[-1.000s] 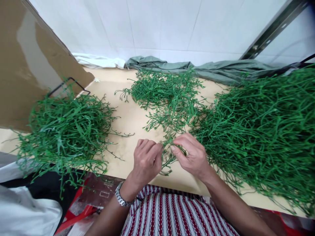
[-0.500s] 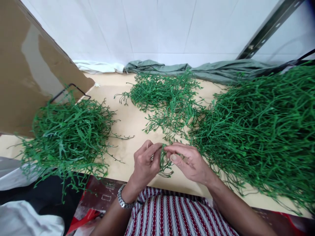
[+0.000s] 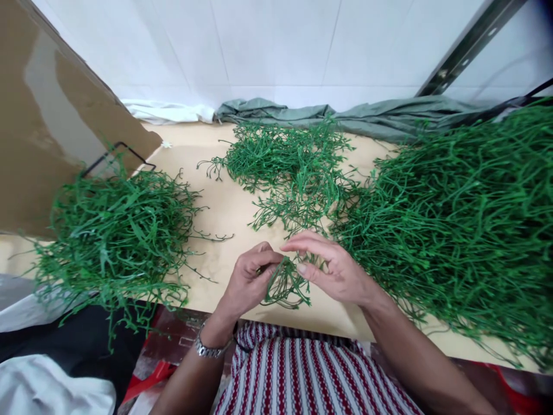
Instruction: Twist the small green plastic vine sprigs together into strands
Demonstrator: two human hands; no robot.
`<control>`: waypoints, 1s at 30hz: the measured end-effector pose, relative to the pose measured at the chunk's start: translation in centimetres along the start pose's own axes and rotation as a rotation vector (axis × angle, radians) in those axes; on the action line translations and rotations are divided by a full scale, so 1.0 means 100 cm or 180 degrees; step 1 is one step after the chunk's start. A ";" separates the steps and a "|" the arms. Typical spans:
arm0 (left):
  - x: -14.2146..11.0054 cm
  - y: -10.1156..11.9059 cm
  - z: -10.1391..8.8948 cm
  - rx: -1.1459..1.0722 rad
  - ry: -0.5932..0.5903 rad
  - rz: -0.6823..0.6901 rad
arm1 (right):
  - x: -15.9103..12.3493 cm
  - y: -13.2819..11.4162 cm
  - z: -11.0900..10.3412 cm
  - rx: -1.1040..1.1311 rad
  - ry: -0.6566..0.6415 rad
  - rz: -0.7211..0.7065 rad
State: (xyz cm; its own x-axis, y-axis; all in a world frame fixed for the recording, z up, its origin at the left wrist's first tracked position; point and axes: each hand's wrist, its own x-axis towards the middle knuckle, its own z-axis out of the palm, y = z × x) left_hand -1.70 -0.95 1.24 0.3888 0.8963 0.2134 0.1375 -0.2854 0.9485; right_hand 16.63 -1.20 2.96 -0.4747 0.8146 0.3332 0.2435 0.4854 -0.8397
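My left hand (image 3: 253, 276) pinches a small bunch of thin green artificial stems (image 3: 288, 287) near the table's front edge; the tips droop to the right and below the fingers. Just right of it, my right hand (image 3: 330, 268) has thumb and fingers apart, curved around the top of the bunch, with nothing gripped in it. Beyond the hands lies a loose middle pile of green stems (image 3: 285, 155). To the right spreads a much larger heap of stems (image 3: 458, 230), and on the left sits another tangled pile (image 3: 125, 230).
A brown cardboard box (image 3: 56, 132) stands at the left, with a bent black wire (image 3: 125, 144) by its lower corner. Rolled grey-green cloth (image 3: 380, 118) runs along the wall. White fabric (image 3: 52, 386) lies at the lower left.
My right hand has opened from a pinch on the stems and lifted slightly off them. The left hand has turned and shifted a little left, keeping its hold on the bunch.
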 end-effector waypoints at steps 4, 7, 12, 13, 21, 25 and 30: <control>0.000 0.001 0.003 0.0490 -0.0106 0.0287 | -0.003 0.005 0.001 -0.0078 -0.0174 -0.0159; 0.000 0.002 0.005 0.0898 -0.0156 0.0545 | -0.008 0.009 0.004 -0.0198 0.0072 -0.0290; -0.003 0.005 0.005 0.1517 -0.0294 0.0707 | -0.013 0.012 0.006 -0.0429 0.0257 -0.0473; -0.003 0.006 0.005 0.1584 -0.0330 0.0710 | -0.014 0.012 0.006 -0.0536 0.0240 -0.0498; 0.004 0.009 0.006 0.1379 -0.0605 0.0471 | -0.021 0.018 0.014 -0.1082 0.0558 -0.0780; 0.005 0.014 0.004 0.1390 -0.0972 0.0357 | -0.024 0.013 0.021 -0.0642 0.0645 -0.0381; 0.006 0.011 0.000 0.1033 -0.0986 0.0061 | -0.031 0.016 0.023 -0.0594 0.0432 -0.0092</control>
State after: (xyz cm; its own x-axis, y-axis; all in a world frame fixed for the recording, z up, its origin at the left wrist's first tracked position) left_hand -1.33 -0.71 2.39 0.6418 0.7600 0.1030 0.3872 -0.4370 0.8119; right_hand 16.52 -3.67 -0.43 -0.3686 0.8287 0.4211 0.3897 0.5490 -0.7394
